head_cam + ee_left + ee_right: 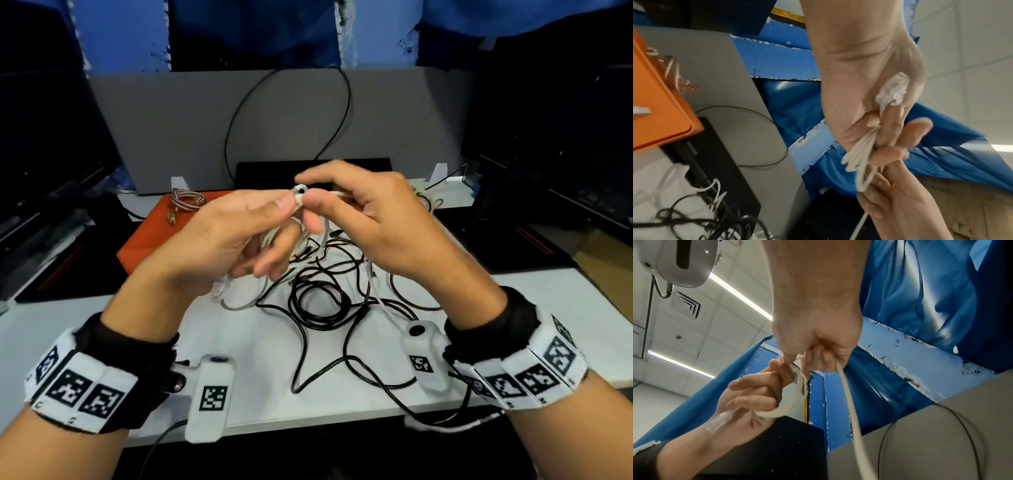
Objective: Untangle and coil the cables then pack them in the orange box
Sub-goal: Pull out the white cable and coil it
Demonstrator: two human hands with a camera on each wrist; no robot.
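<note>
Left: the box (144, 240) lies on my table (61, 325), orange, at the far left, with its lid shut as far as I can see. A braided cable (186, 200), already coiled, rests on top of the box near its back edge.

Centre left: my left hand (219, 240) is raised above the table. Its fingers are curled round several loops of a white cable (857, 160); the thumb presses the loops from above. A clear plug (893, 91) on one end of this cable sticks out at the heel of the palm.

Centre: a black cable tangle (322, 301) lies on the table below both hands, touching neither. Some pale strands lie mixed in with it.

Centre right: my right hand (373, 219) meets the left one at the fingertips. Its thumb and curled fingers pinch the same white cable just beside the loops. From this pinch the free length of the cable runs down past the wrist toward the table.

Right: a few more pale loops (426, 202) lie on the table behind my right hand.

Behind everything stands a grey panel (171, 120), with a thin black wire (347, 102) arching across its face.
</note>
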